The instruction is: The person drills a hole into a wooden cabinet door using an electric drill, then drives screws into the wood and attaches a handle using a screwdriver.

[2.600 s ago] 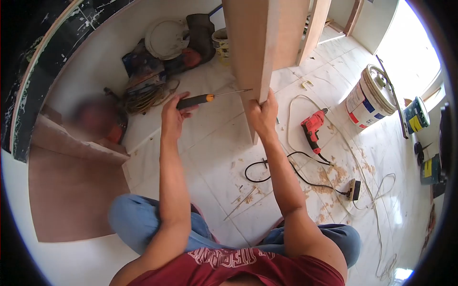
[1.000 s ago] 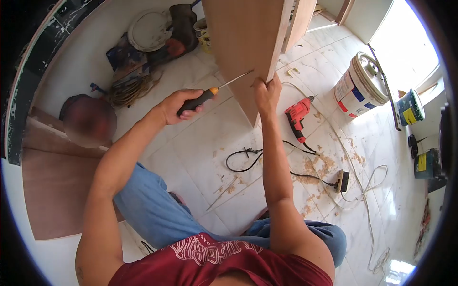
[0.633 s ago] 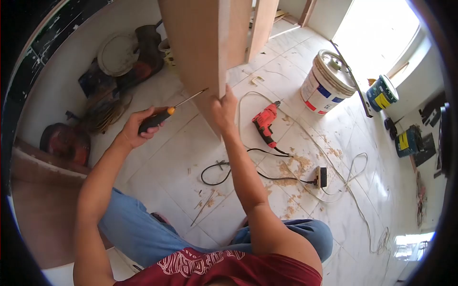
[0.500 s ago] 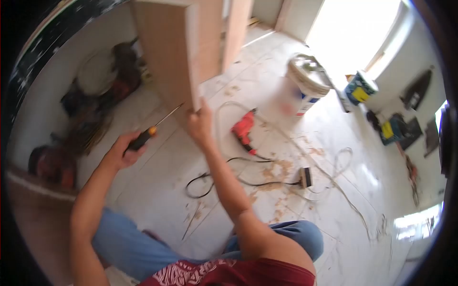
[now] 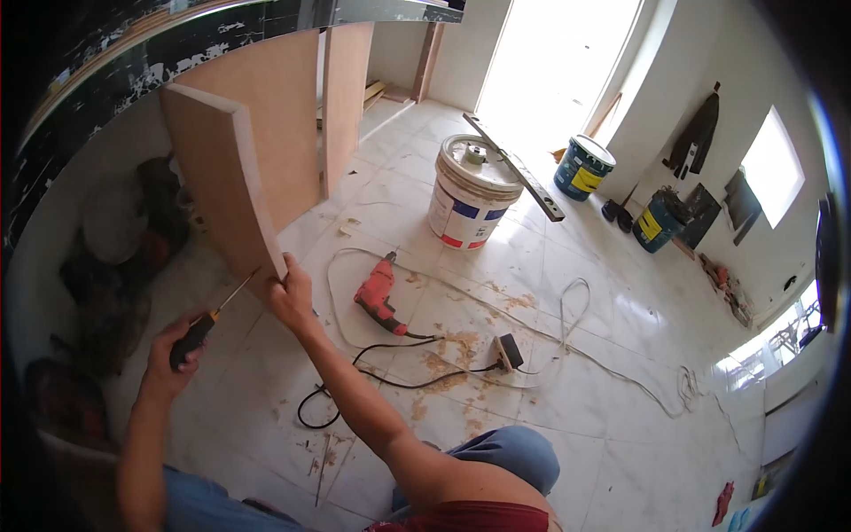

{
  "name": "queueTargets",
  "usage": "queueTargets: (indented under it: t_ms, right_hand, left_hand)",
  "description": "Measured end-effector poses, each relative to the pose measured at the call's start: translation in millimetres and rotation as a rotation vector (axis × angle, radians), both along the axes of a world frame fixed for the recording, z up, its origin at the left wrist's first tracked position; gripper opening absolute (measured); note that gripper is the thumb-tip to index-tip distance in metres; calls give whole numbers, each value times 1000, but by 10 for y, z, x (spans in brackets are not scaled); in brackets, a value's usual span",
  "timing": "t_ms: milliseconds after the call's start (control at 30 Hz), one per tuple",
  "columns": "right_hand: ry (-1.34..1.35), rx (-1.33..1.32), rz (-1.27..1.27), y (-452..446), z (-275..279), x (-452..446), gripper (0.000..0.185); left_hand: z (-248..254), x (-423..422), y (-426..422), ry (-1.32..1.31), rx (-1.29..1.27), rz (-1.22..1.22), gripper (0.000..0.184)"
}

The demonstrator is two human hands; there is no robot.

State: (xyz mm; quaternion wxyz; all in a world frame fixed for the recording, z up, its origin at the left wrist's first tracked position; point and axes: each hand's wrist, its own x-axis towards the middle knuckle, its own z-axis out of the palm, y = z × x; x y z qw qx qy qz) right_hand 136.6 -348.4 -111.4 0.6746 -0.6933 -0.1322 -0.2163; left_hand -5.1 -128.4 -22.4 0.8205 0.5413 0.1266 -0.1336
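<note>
The screwdriver [image 5: 213, 316] is left of centre in the frame, its long axis running on a slant from lower left to upper right. Its dark handle is at the low end; the thin shaft points up and right to a tip over the lower part of the wooden panel [image 5: 213, 168]. Whether the tip touches the panel's face, I cannot tell. The panel stands on edge at upper left, its pale narrow edge slanting down to the right.

The left hand [image 5: 167, 359] has its fingers [image 5: 193, 356] wrapped round the handle; that forearm rises almost upright from the bottom left corner. The right hand [image 5: 291, 294] is near the tip, its fingers gripping the low end of the panel's pale edge. The right arm reaches diagonally from bottom centre up to the left, nearly straight.

Right of the right hand, a red drill [image 5: 378, 297] lies on the tiled floor [image 5: 620, 363], chuck upward. A white bucket [image 5: 470, 195] stands beyond it at upper centre, with a long bar [image 5: 519, 170] across its lid.
</note>
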Motion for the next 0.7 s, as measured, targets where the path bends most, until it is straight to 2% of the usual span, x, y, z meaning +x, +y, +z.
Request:
queueTargets:
  t_ms: [33,133,233,300,333,367,433,500,600,700]
  right_hand:
    - [-6,2,-1,19,18,-15,34]
    - [9,51,43,53,-34,28,35]
    - [-11,8,-15,42,-91,88,35]
    - [-29,-23,-71,69,-246,142,34]
    - [-36,-46,-97,88,-310,180,35]
    - [-27,8,-6,61,-253,142,34]
    - [-16,83,101,1,-109,96,34]
    - [5,81,126,-8,-118,91,30]
    - [13,72,159,-41,30,-7,30]
    - [25,62,158,-70,124,-29,31]
  left_hand:
    - [39,-11,41,42,-129,33,48]
    - [-89,27,119,276,-184,-211,47]
    - [-128,44,127,132,39,-257,39]
    - [-413,125,83,-458,1036,-136,26]
    - [-325,32,-43,-670,1330,3,28]
    - [-228,-32,-182,-870,1630,133,31]
    - [-260,-23,-140,-840,1557,136,34]
    - [-187,7,-37,-474,1016,-31,38]
    - [-167,-25,247,79,-90,-117,44]
    - [-190,-24,247,209,-222,-127,48]
